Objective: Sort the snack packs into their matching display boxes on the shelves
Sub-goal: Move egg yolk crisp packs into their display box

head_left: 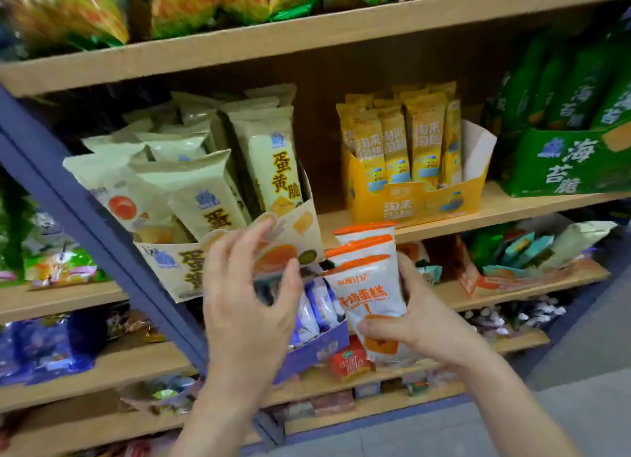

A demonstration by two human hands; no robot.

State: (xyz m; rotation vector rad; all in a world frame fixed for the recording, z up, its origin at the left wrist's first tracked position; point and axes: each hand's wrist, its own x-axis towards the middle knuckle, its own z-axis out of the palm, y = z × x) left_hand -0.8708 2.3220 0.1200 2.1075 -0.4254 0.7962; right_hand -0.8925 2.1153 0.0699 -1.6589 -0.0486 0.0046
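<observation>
My right hand (420,320) grips a small stack of white snack packs with orange tops (367,279), fanned upright in front of the middle shelf. My left hand (246,286) hovers just left of them with fingers spread and relaxed, holding nothing, in front of the cream display box (177,269) full of cream egg-yolk packs (263,156). To the right on the same shelf stands a yellow display box (409,204) with upright yellow packs (396,139). A green display box (566,163) of green packs sits at the far right.
A blue shelf post (85,217) slants down across the left. Below my hands a purple box (317,347) holds blue-white packs; a red-orange pack (348,361) lies beside it. Lower right, an orange box (474,279) holds teal packs. Yellow-orange bags fill the top shelf (307,30).
</observation>
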